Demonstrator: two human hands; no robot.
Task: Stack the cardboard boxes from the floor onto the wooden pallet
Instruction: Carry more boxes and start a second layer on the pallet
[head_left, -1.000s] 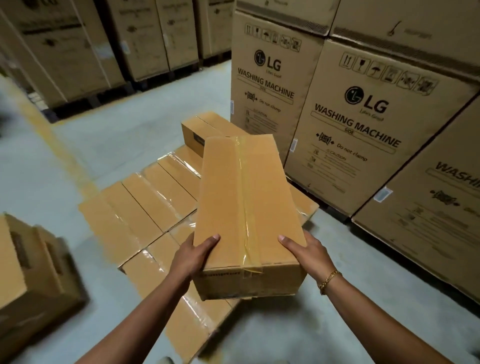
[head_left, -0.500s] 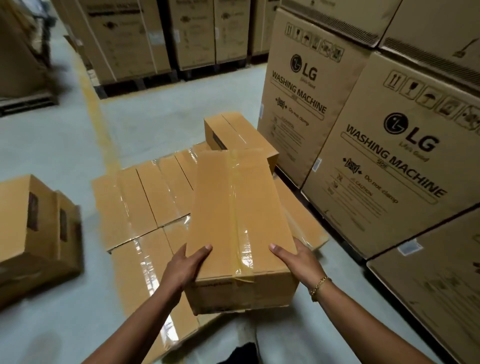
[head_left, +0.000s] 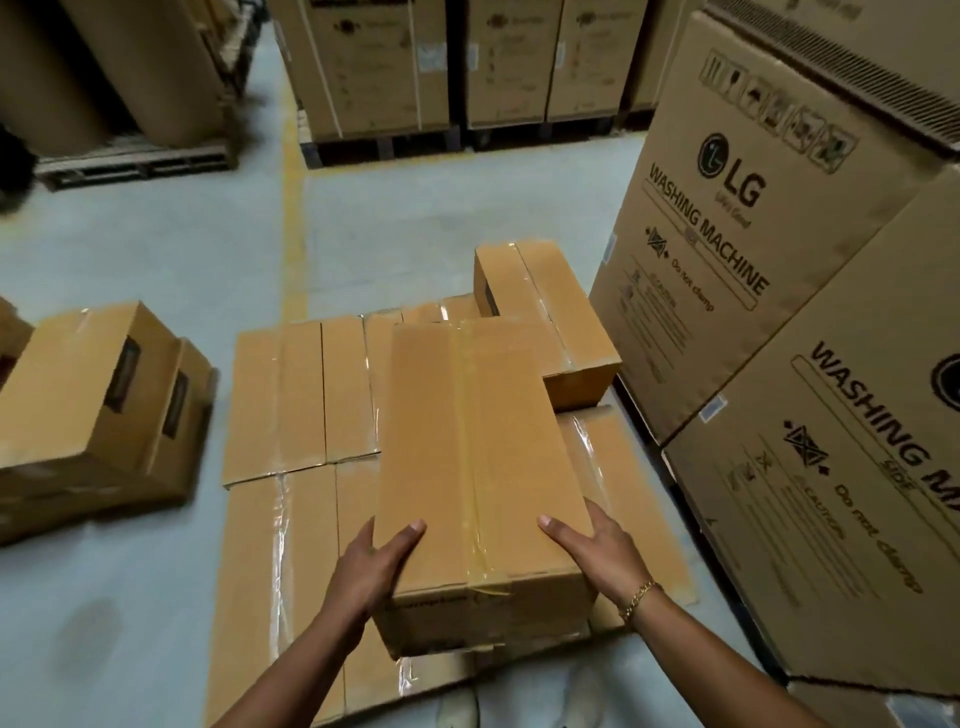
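I hold a long taped cardboard box lengthwise in front of me, above a flat layer of like boxes. My left hand grips its near left corner, thumb on top. On the near right corner sits my right hand, which grips with the thumb on top and wears a gold bracelet. One box of a second layer lies at the far right of the stack, just beyond the held box. The pallet itself is hidden under the boxes.
Two more small boxes stand on the grey floor to the left. Tall washing machine cartons wall off the right side. More big cartons on pallets stand at the back, past a yellow floor line. My shoes show below.
My view has swung to the right and closer to the stack. The held box has come lower over the layer and nearer to the second-layer box. Both hands keep their grip.
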